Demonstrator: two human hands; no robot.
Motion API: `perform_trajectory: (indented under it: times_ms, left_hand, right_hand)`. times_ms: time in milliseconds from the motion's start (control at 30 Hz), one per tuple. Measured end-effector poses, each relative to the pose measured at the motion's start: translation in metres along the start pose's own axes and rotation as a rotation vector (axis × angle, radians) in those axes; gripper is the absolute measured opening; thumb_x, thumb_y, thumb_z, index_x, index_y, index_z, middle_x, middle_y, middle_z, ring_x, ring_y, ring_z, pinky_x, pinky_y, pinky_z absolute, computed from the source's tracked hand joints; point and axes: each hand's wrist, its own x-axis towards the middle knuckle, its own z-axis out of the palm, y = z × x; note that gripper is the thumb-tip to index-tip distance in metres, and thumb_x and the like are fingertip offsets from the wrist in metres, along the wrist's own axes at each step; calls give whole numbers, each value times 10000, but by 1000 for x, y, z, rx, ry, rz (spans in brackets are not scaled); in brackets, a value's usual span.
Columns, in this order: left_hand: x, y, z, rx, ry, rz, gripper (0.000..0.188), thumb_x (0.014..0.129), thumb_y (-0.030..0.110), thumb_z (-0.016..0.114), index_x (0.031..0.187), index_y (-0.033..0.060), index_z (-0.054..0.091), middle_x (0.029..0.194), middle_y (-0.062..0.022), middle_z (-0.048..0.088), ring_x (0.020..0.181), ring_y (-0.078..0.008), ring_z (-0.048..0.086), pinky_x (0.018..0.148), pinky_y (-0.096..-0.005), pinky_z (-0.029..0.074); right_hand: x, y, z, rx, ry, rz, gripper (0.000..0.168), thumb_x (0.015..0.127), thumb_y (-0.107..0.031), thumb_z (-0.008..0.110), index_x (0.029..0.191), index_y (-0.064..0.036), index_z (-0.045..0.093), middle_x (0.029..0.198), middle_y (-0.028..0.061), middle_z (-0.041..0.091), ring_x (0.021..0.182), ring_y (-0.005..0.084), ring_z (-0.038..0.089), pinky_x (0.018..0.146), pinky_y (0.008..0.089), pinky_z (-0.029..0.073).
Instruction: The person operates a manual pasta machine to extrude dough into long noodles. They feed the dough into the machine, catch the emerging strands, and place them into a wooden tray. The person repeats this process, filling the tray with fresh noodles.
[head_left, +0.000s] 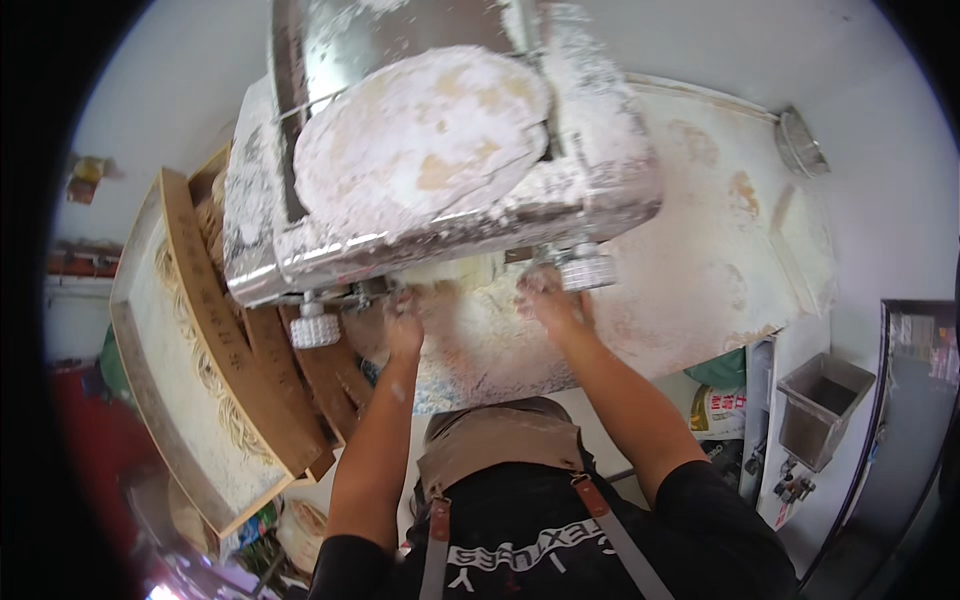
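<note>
A flour-dusted metal dough-rolling machine (622, 176) stands before me. A thick, floured slab of dough (427, 135) rests on its top, at the foot of a steel chute. Two ridged adjusting knobs, a left knob (315, 331) and a right knob (589, 272), stick out below the front edge. My left hand (403, 324) reaches under that edge, right of the left knob, its fingertips partly hidden. Floury and bent-fingered, my right hand (546, 300) is close beside the right knob. Pale dough or flour (472, 274) shows between my hands; whether either hand grips anything is unclear.
The machine stands on a floured worktable (675, 300). At left, a wooden tray (161, 337) holds several noodle bundles beside stacked wooden boxes (259, 360). A sieve (801, 142) leans at the far right corner. A metal bin (825, 409) hangs at right near a printed sack (718, 412).
</note>
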Motion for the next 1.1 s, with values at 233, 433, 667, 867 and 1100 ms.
perform_trajectory:
  times_ms: [233,433,667,867,1100]
  left_hand:
    - [18,35,12,-579,-35,-480,208,950,95,540,1155,56,540,978,-85,594,882,-243,663,760,-366,539]
    - [22,22,13,-676,-53,-533,319,877,-21,497,1195,7,502,995,-121,581,857,-278,666,748,-384,561]
    - [26,13,7,-707,-85,-537,423,741,-98,440,1144,3,516,981,-131,575,827,-288,657,740,-380,554]
    - [30,3,6,-742,-92,-543,401,707,-110,429,1071,23,531,979,-135,578,843,-300,651,740,-393,546]
    - [33,5,4,-741,-112,-558,380,701,-112,435,1037,26,546,964,-133,582,848,-301,650,743,-394,553]
  right_hand:
    - [55,-4,28,355,78,41,194,967,-210,579,1093,-64,565,1043,81,564,844,217,583,750,372,512]
    - [63,-9,36,663,72,94,169,959,-210,522,1048,-70,553,981,107,550,776,255,550,719,422,463]
    - [76,-1,28,662,144,141,215,975,-232,469,1109,-67,499,979,131,550,791,285,563,715,429,464]
    - [71,-7,32,658,154,165,234,984,-264,478,1114,-70,509,986,116,530,803,277,548,722,431,466]
    - [63,-12,32,651,86,124,274,983,-287,514,1107,-42,510,1004,123,496,797,271,525,716,409,469]
